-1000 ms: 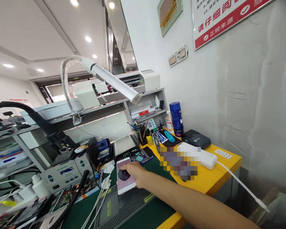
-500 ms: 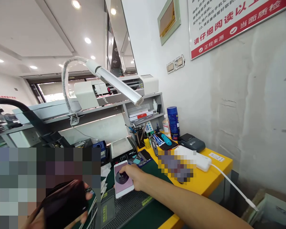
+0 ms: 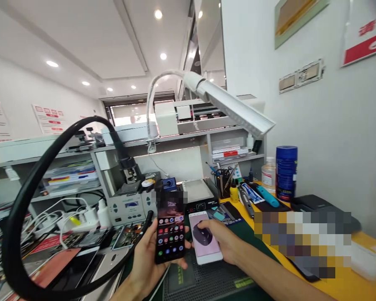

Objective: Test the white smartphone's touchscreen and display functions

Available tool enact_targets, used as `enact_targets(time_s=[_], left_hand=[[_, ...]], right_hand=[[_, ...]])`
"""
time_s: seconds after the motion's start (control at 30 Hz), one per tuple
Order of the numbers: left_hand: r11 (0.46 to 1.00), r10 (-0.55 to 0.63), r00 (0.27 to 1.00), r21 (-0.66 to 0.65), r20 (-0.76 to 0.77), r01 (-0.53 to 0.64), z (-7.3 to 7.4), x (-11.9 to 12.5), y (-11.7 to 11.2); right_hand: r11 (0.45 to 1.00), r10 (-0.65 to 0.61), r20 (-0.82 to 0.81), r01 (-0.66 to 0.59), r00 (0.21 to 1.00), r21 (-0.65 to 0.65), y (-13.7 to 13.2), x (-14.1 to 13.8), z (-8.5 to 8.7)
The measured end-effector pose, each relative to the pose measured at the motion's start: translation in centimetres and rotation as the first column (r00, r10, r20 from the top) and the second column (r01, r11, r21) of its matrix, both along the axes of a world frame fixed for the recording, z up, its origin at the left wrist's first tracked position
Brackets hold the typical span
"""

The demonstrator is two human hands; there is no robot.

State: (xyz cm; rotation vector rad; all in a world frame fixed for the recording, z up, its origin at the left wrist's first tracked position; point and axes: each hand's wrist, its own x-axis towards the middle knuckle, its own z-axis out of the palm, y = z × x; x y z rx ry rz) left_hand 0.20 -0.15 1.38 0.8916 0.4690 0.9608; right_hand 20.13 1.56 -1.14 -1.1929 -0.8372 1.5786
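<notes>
My left hand [image 3: 144,257] is wrapped around a black smartphone [image 3: 171,240], its screen lit with rows of app icons. Close beside it on the right, my right hand [image 3: 224,238] grips a white smartphone [image 3: 208,253]. The thumb lies over that phone's screen, which displays a dark rounded shape on pink. Both phones are held upright, screens towards me, above a grey perforated mat [image 3: 213,282]. A narrow gap separates them. Blurred squares cover the top of the black phone.
A thick black hose [image 3: 11,234] loops across the left, by a grey bench station [image 3: 127,209]. Loose phones and cables lie there. A flat heating plate [image 3: 197,192] stands behind my hands. Overhead hangs a lamp [image 3: 235,106]. Right: a tool holder [image 3: 223,186] and blue can [image 3: 286,173].
My left hand has brought the black phone from the lower left to beside the white one; its screen, dark before, is now lit. The view has swung left.
</notes>
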Motion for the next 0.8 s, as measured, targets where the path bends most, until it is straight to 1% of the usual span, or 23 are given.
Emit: enact_targets(time_s=[0.1, 0.17, 0.33, 0.43, 0.53, 0.63, 0.8], left_hand=[[1.0, -0.015, 1.0, -0.014, -0.001, 0.015, 0.1, 0.0, 0.2], [0.999, -0.037, 0.999, -0.032, -0.007, 0.037, 0.2, 0.0, 0.2], [0.983, -0.143, 0.99, -0.118, -0.019, 0.14, 0.1, -0.7, 0.4], [0.973, -0.161, 0.985, -0.175, -0.063, 0.148, -0.4, -1.1, 0.7], [0.968, -0.176, 0.982, -0.194, -0.068, 0.16, -0.7, -1.3, 0.9], [0.963, -0.185, 0.981, -0.208, -0.056, 0.17, -0.8, -1.4, 0.9], [0.965, -0.164, 0.984, -0.218, -0.072, 0.145, -0.8, -1.3, 1.0]], right_hand=[[0.998, 0.017, -0.022, -0.018, 1.0, -0.065, -0.3, -0.1, 0.6], [0.996, 0.024, -0.043, -0.028, 0.999, -0.084, -0.4, -0.2, 0.9], [0.989, 0.03, -0.063, -0.038, 0.998, -0.142, -0.7, -0.4, 1.4], [0.987, 0.034, -0.058, -0.042, 0.998, -0.154, -0.6, -0.3, 1.2], [0.986, 0.038, -0.052, -0.045, 0.998, -0.161, -0.4, -0.1, 0.9], [0.987, 0.035, -0.048, -0.043, 0.998, -0.158, -0.2, -0.1, 0.6], [0.987, 0.021, -0.03, -0.026, 0.999, -0.156, 0.0, 0.0, 0.6]])
